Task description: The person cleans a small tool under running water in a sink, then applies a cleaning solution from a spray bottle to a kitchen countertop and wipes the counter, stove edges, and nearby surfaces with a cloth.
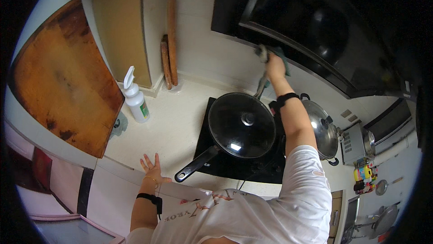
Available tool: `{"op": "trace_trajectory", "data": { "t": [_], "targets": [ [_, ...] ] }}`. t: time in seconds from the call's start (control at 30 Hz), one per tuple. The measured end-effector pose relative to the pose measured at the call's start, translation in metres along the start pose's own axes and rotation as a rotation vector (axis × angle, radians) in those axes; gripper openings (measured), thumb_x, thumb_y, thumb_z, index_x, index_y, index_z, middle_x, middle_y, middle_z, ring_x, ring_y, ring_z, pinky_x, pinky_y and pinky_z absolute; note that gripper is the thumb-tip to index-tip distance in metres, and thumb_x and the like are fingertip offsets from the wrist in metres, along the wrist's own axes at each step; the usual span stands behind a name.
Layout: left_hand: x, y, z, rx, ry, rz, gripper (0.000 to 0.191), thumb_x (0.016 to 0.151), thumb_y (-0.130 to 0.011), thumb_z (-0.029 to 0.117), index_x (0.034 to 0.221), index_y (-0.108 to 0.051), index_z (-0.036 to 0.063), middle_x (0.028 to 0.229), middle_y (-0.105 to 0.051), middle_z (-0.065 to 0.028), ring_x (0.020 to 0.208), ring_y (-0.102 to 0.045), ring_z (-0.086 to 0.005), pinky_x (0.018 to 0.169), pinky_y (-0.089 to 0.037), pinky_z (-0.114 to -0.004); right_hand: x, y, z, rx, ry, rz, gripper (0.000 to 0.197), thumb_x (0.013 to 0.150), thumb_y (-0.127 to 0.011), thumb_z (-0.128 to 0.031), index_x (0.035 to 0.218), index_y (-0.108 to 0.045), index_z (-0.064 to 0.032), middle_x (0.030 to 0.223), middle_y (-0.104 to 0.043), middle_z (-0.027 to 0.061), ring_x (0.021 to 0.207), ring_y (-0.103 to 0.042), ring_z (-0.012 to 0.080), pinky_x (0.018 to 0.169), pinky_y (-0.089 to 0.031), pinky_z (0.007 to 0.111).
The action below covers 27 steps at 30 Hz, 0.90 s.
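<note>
My right hand [274, 65] is raised to the lower edge of the black range hood [301, 54], shut on a grey-green cloth [283, 59], part of which hangs down towards the cooktop. Near the counter's front edge is my left hand [152, 169], fingers spread, holding nothing. Close to it lies the handle of a frying pan [199, 162]; the pan's dark glass lid [242, 125] is on, and the pan stands on a black cooktop [203, 149]. A white spray bottle [137, 105] stands upright on the counter to the left.
A large worn wooden board [67, 78] is at the left, with a grey cloth [119, 125] beside it. Wooden rods [172, 34] lean in the corner. Right of my right arm stands a lidded steel wok [319, 127], with a grey appliance [351, 144] and bottles [362, 173] beyond.
</note>
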State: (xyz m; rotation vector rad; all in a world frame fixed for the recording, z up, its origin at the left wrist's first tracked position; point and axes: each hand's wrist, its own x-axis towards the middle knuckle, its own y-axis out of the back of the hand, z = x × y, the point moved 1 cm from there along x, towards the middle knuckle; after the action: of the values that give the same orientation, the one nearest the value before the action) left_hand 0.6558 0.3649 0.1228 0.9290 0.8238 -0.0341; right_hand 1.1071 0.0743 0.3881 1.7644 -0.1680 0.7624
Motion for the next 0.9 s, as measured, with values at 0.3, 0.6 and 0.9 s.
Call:
{"op": "trace_trajectory", "data": {
  "t": [0.3,0.6,0.9],
  "targets": [
    [0.032,-0.025,-0.022,0.263,-0.068,0.091,0.146,0.045,-0.077,0.062,0.138,0.016,-0.0003,0.134,0.012,-0.0446,0.125,0.025,-0.0520,0.095,0.019,-0.061,0.021,-0.005,-0.034,-0.035,0.248,-0.062,0.027,0.076,-0.050,-0.001,0.099,-0.061,-0.0068,0.088,-0.062,0.0186,0.085,-0.059,0.0364,0.072,-0.048,0.043],
    [0.038,-0.026,-0.024,0.380,-0.062,0.144,0.143,0.048,-0.076,0.062,0.138,0.018,0.0014,0.133,0.009,-0.0459,0.126,0.023,-0.0521,0.097,0.016,-0.061,-0.001,0.034,0.068,-0.110,0.324,-0.057,0.027,0.077,-0.047,-0.005,0.099,-0.062,-0.0083,0.092,-0.062,0.0183,0.086,-0.059,0.0351,0.073,-0.047,0.042],
    [0.036,-0.036,-0.034,0.244,-0.037,0.192,0.146,0.043,-0.081,0.058,0.140,0.014,0.0043,0.130,0.016,-0.0473,0.124,0.027,-0.0524,0.097,0.015,-0.061,-0.013,0.048,0.159,-0.064,-0.071,0.114,0.041,0.075,-0.060,-0.012,0.115,-0.056,-0.0038,0.109,-0.059,0.0196,0.100,-0.056,0.0365,0.081,-0.047,0.044]
  ]
}}
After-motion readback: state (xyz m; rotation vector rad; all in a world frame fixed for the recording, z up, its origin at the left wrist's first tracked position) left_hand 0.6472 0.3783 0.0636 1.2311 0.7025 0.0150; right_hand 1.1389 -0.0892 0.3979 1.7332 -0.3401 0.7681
